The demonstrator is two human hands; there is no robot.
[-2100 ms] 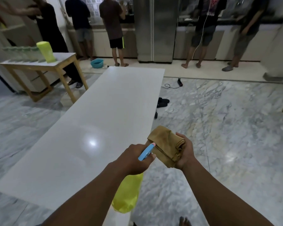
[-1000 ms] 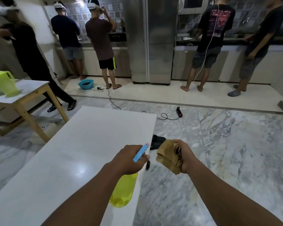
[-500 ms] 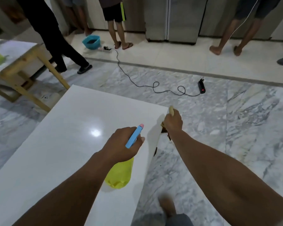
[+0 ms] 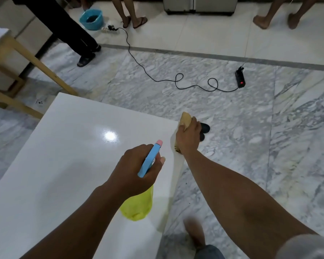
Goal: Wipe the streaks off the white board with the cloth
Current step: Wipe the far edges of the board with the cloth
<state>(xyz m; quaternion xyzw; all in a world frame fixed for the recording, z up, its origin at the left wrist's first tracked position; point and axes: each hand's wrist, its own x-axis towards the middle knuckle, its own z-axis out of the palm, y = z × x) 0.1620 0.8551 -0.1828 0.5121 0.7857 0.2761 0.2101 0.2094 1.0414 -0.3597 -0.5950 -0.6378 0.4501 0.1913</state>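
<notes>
Right hand (image 4: 188,139) is clamped round the tan cloth (image 4: 186,118), fingers curled over the wad, a corner poking out past the knuckles. It sits right on the right-hand edge of the white board (image 4: 73,146), near the far corner. That cloth looks soft, light and floppy, so bunching it in the palm with a flat face turned to the surface is the sensible hold. Left hand (image 4: 137,169) is wrapped round the blue head of a yellow spray bottle (image 4: 137,204), hanging over the board's near half. The board itself is glossy and stiff, probably slick, a light glaring off it; no streaks show from here. Beyond, a black power strip (image 4: 240,77) lies on the marble floor.
</notes>
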